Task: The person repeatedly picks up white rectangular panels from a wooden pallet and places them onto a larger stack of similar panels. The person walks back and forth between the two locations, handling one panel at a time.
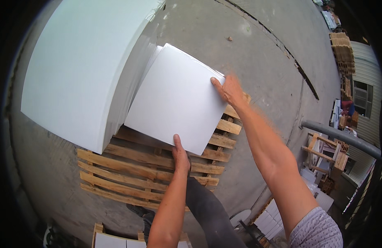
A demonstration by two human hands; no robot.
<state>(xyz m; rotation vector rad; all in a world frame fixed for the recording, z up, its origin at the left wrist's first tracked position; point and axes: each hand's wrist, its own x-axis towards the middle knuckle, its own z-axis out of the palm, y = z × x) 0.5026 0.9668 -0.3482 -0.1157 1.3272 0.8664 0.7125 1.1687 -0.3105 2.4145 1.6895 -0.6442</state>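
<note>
Spanning two edges of the white sheet bundle (178, 99), the hands stand apart, each gripping it separately. The left hand (181, 160) takes the near edge, thumb flat on the top face; the right hand (230, 90) takes the far right corner in the same manner. The fingers beneath are hidden from view.

Handling: the bundle is probably moderately heavy and fairly stiff when squared, with smooth faces that may let layers slide. Corners and edges are likely prone to creasing. Grip opposite edges or corners, thumbs above and fingers below, keeping the layers flush.

Location: above the slatted wooden pallet (116, 163), just beside the tall white stack (75, 70). Whether it rests on anything cannot be told.

Appearance: plain white, four-sided, matt and flat, with square corners; slightly offset layers show along the far edge.
</note>
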